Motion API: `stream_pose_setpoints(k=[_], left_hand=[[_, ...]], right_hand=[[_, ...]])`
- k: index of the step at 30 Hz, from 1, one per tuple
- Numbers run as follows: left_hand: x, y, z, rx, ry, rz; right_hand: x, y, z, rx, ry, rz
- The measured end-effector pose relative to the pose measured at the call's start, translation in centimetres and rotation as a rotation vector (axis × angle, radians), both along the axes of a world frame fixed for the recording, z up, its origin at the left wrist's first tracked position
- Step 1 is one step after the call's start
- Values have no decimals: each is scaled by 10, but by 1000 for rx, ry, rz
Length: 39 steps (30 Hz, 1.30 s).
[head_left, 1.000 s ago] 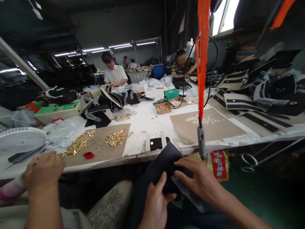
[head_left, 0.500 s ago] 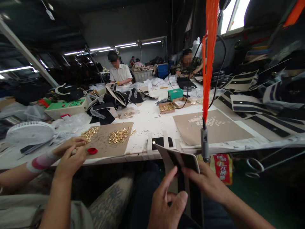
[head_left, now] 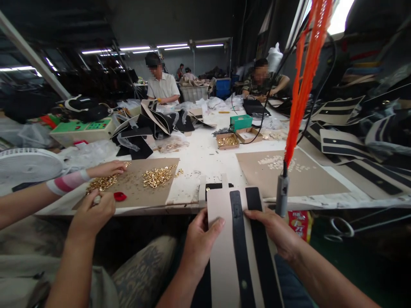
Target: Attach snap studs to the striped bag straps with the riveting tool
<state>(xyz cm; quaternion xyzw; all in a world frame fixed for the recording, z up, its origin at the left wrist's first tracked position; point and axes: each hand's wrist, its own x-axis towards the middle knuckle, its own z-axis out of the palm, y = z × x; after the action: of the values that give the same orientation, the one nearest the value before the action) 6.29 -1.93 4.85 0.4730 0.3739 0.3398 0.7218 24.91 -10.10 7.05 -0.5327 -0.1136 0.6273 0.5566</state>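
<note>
A flat beige panel with black stripes (head_left: 221, 252) is held upright over my lap, its striped face toward me and its top edge level with the table edge. My left hand (head_left: 201, 244) grips its left side, thumb on the face and fingers behind. On the right side, my right hand (head_left: 272, 226) pinches the panel with its thumb across the black stripe. A round stud shows low on the middle stripe. Just behind the panel, a small black piece with a gold stud (head_left: 212, 186) lies at the table edge, partly hidden.
An orange-corded grey tool (head_left: 282, 194) hangs right of my hands. At left, a co-worker's hands (head_left: 107, 169) are near gold hardware (head_left: 157, 176) and a red dish (head_left: 120, 196). Small pale pieces lie on a brown board (head_left: 289, 184). Striped panels (head_left: 343, 143) are piled at right.
The panel has turned from edge-on to face me, and my left hand has moved from in front of it to its left side. The co-worker's far hand has reached forward.
</note>
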Motion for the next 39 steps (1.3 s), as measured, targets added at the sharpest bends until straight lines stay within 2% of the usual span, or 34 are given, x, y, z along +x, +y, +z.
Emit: stream_pose_setpoints(k=[5, 9, 12, 14, 17, 21, 24, 26, 28, 30, 31, 34, 39], left_hand=[[3, 14, -24, -37, 103, 9], [1, 13, -46, -14, 157, 43], [-2, 7, -61, -13, 272, 63], [-4, 7, -67, -21, 332, 87], [-6, 20, -67, -20, 346, 117], [-11, 56, -54, -10, 361, 106], [-19, 78, -44, 30, 402, 69], [-24, 84, -43, 44, 429, 21], [-27, 80, -47, 32, 456, -29], [-26, 70, -55, 8, 489, -65], [-24, 64, -60, 0, 508, -79], [-19, 47, -74, 3, 581, -128], [-19, 42, -85, 45, 607, -157]], right_hand=[[-3, 17, -15, 58, -106, 106], [-4, 17, -32, 83, -413, 274], [-3, 19, -42, 62, -636, 419], [-6, 27, -44, 111, -749, 444], [-13, 51, -43, 196, -853, 388], [-21, 87, -40, 125, -975, 386], [-14, 105, -35, 57, -1094, 494], [-2, 117, -31, 91, -1053, 581], [11, 130, -30, 165, -1008, 518], [18, 145, -35, 268, -1074, 401], [19, 152, -39, 320, -1138, 391], [15, 168, -53, 424, -1318, 524], [8, 177, -59, 380, -1485, 631]])
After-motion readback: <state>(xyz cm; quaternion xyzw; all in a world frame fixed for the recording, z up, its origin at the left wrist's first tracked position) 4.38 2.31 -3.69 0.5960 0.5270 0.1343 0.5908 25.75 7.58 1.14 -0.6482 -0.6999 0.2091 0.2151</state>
